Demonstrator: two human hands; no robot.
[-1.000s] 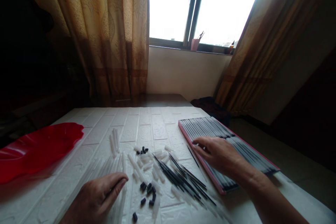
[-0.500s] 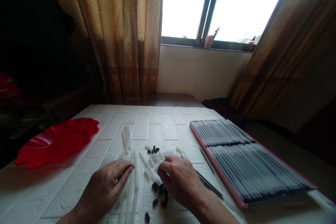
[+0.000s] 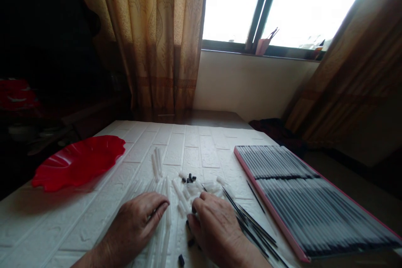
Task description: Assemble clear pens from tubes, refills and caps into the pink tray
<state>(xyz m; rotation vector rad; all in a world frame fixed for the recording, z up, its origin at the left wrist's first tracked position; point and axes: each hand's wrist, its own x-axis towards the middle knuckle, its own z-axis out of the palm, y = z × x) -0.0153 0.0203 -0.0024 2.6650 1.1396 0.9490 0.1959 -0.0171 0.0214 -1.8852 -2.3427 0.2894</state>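
Observation:
My left hand (image 3: 138, 220) rests over long translucent plastic tubes (image 3: 161, 245), its thumb and forefinger pinched together; whatever lies between them is hidden. Close by, my right hand (image 3: 216, 224) has its fingers curled down among short whitish tube pieces (image 3: 179, 190) and larger black caps, which it partly covers. One black cap (image 3: 181, 260) lies apart toward me. Whether the right fingertips grip anything cannot be made out. Beyond them sits a small cluster of little black pieces (image 3: 190, 179). Thin black rods (image 3: 256, 228) fan out to the right of my right hand.
On the right lies a pink-edged tray (image 3: 271, 211) packed with rows of clear-and-black sticks (image 3: 314, 201). A red wavy-rimmed dish (image 3: 78, 161) stands at the left. White brick-patterned cloth (image 3: 185, 138) covers the table. Curtains and a window are behind.
The whole view has swung a little to the left. My right hand has come slightly nearer to me, over the larger black caps, leaving more of the black rods uncovered. My left hand keeps its pinch.

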